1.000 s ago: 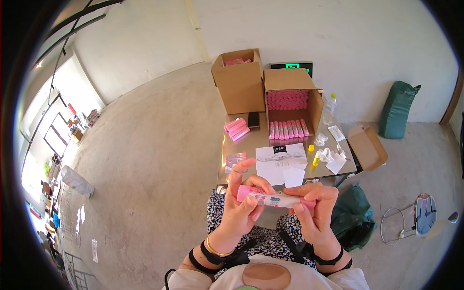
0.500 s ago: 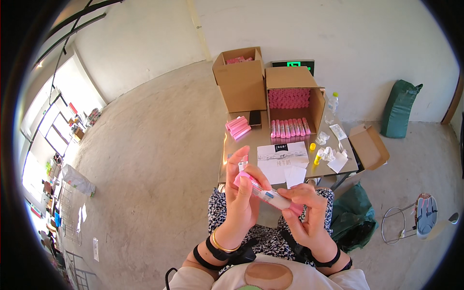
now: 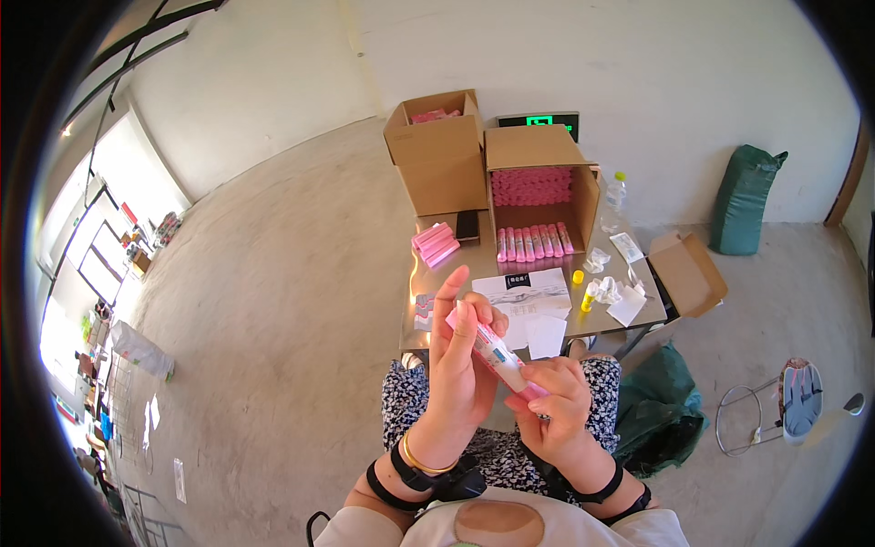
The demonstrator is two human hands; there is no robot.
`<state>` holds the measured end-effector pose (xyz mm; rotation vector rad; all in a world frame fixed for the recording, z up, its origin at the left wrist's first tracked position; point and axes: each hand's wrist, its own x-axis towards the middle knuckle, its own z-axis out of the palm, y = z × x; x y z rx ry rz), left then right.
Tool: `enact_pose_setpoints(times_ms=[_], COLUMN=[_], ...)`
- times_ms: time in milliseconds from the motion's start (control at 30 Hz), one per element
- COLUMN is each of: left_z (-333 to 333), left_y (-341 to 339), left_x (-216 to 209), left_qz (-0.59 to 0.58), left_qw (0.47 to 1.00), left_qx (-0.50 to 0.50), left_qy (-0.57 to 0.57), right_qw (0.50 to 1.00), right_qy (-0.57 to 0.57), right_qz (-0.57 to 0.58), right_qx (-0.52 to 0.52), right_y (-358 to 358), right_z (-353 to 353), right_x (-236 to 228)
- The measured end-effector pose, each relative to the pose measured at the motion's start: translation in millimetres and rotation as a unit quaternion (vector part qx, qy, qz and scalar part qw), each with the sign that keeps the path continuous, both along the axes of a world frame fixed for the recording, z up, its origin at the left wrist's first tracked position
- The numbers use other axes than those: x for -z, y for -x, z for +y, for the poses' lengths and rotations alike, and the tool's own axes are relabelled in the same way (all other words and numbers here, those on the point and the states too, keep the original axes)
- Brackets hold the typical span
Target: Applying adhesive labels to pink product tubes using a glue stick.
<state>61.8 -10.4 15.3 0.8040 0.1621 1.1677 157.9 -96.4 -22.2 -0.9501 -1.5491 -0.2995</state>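
Note:
A slim pink tube (image 3: 498,354) with a pale printed label is held slantwise between both hands, above my lap at the near edge of the metal table (image 3: 583,330). My left hand (image 3: 460,374) grips its upper end with thumb and curled fingers, while the index finger points up. My right hand (image 3: 561,412) pinches the lower end, its fingers pressed against the label's edge. Beyond the hands lies a flat white printed carton piece (image 3: 540,294) with a blank white slip (image 3: 546,336) on it. Several small printed labels (image 3: 424,312) lie at the table's left edge.
An open carton (image 3: 540,149) holds pink tubes, with a row of tubes (image 3: 534,243) before it. Another carton (image 3: 439,178) stands left, near loose pink rolls (image 3: 435,244) and a phone (image 3: 468,225). Right are a yellow glue stick (image 3: 588,301), crumpled tissue (image 3: 605,290) and a bottle (image 3: 617,191).
The tube has turned to a steeper slant, and my right hand has moved slightly left and down. A small label seen at my left fingers earlier no longer shows there.

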Motion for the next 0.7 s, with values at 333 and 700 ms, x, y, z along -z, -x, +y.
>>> enact_pose_setpoints(times_ms=[333,700], left_z=[11,12], left_y=[-16,-29], left_x=[3,4], left_qz=[0.010,0.024], left_qw=[0.992,0.973], left_qx=[0.119,0.212], left_qy=[0.052,0.084], right_qw=[0.974,0.970], right_qy=[0.139,0.114], right_qz=[0.117,0.135], right_qx=[-0.134,-0.164], right_y=[-20,-42], right_z=[-5,-13], right_x=[-15,-20])
